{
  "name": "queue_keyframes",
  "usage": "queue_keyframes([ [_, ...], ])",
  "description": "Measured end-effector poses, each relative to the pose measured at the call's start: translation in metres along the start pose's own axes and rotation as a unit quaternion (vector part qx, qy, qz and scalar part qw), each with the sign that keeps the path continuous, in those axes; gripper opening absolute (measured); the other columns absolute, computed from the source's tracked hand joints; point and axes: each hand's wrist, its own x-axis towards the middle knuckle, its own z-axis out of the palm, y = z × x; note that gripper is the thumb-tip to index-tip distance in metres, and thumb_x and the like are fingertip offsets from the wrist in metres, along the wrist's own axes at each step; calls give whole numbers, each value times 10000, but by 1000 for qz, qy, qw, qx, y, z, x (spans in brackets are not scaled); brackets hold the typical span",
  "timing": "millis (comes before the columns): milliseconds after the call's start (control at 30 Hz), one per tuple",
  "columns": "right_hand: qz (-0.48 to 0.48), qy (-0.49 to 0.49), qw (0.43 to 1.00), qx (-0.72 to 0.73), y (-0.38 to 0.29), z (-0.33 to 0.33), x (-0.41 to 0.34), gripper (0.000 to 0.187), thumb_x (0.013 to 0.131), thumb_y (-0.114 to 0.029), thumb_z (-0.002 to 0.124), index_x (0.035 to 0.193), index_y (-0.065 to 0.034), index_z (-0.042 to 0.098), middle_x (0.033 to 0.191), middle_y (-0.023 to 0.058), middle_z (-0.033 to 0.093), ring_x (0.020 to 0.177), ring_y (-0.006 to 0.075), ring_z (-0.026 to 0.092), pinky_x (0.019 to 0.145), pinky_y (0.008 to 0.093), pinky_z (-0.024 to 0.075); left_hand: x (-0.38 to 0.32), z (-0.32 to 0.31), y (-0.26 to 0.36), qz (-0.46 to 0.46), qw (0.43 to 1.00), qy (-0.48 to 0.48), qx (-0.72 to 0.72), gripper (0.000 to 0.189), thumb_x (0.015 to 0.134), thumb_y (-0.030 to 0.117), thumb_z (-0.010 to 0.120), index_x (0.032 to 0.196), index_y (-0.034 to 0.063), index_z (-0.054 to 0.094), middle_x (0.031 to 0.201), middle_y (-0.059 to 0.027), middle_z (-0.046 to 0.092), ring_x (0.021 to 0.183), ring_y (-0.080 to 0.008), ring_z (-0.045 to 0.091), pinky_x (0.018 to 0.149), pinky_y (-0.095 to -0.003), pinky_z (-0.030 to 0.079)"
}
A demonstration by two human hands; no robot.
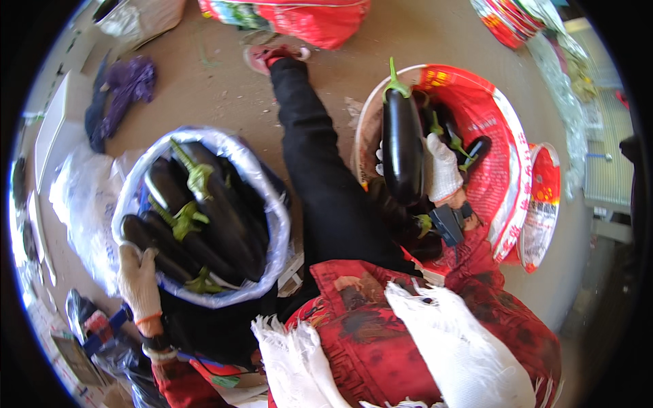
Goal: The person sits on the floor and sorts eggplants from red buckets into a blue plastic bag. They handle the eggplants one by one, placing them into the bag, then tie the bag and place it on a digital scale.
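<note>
My right hand [443,168], in a white knit glove, holds a large glossy purple-black eggplant [403,153] upright by its side, green stem up. It is over a round tub [510,153] with a red printed plastic bag around its inside, where more eggplants [477,150] lie. My left hand [136,285], also gloved, grips the near left rim of a round container lined with clear plastic [278,209]. Several eggplants [224,224] with green calyxes are piled in this container, one end close to my left thumb. Some of my left fingers are hidden.
My black-trousered leg [316,137] stretches between the two containers. A red printed sack [316,20] lies ahead on the brown floor. Clear plastic bags [86,214] and a purple bag [130,81] are at the left. Another red printed container [542,209] stands right of the tub.
</note>
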Motion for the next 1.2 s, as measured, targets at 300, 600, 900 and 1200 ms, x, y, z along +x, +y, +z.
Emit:
queue_keyframes([
  [300,-65,-325,933,-137,89,235,46,621,757,-187,753,1306,1,530,1110,102,662,995,219,642,938,342,505,0,-2,-8,58,997,52,19,273,809,181,724,858,35,499,692,-139,514,642,-307,517,629,-419,439],
  [600,-161,-171,722,-651,215,317,89,809,761,-359,781,1368,32,417,1303,275,545,1150,435,583,999,432,477,-2,-12,-11,32,999,37,-15,233,787,125,719,850,16,523,757,-158,542,720,-304,567,668,-410,464],
  [900,-111,-51,822,-556,241,286,99,957,666,-170,755,1491,17,308,1356,278,539,1241,381,558,1057,365,434,67,-7,-15,79,970,164,159,365,845,343,635,1048,41,608,852,-226,684,789,-422,656,735,-505,510],
  [1200,-108,-141,865,-470,230,292,96,915,731,-218,804,1462,81,343,1390,264,517,1262,326,546,1069,331,413,136,20,-46,19,998,-12,62,271,835,206,580,1051,71,676,940,-257,685,908,-426,660,798,-490,506],
])
